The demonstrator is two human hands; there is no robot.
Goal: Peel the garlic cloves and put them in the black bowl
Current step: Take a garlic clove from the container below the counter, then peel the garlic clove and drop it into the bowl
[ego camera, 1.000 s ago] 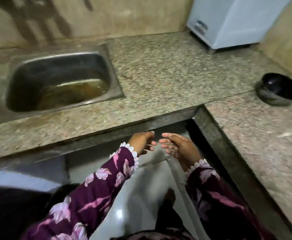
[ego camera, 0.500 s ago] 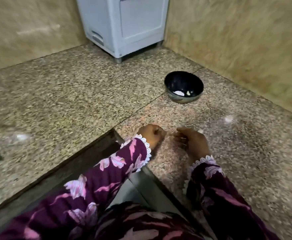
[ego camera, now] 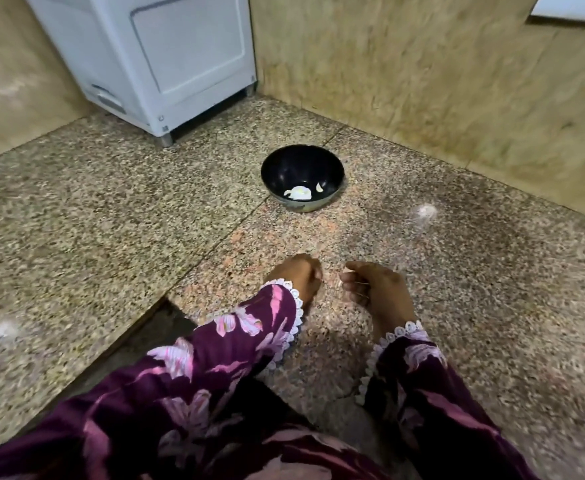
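Observation:
The black bowl [ego camera: 301, 161] stands on the granite counter [ego camera: 111, 220] near the corner, with two white garlic pieces [ego camera: 298, 192] in its bottom. My left hand [ego camera: 299, 275] hovers over the counter in front of the bowl, fingers curled into a loose fist; nothing shows in it. A small gap away, my right hand [ego camera: 374, 285] has its fingers curled inward and pinches a small pale bit, seemingly a garlic clove [ego camera: 346, 270], at its fingertips. Both hands are well short of the bowl.
A white appliance [ego camera: 145, 64] sits at the back against the tiled wall [ego camera: 422, 81]. Blurred pale specks lie on the counter to the right [ego camera: 424, 213] and far left [ego camera: 0, 332]. The counter's inner edge drops away at the lower left [ego camera: 128, 344].
The view has swung right, away from the sink to the corner with the bowl. Both hands moved from over the gap below the counter to above the counter, and their fingers have curled in.

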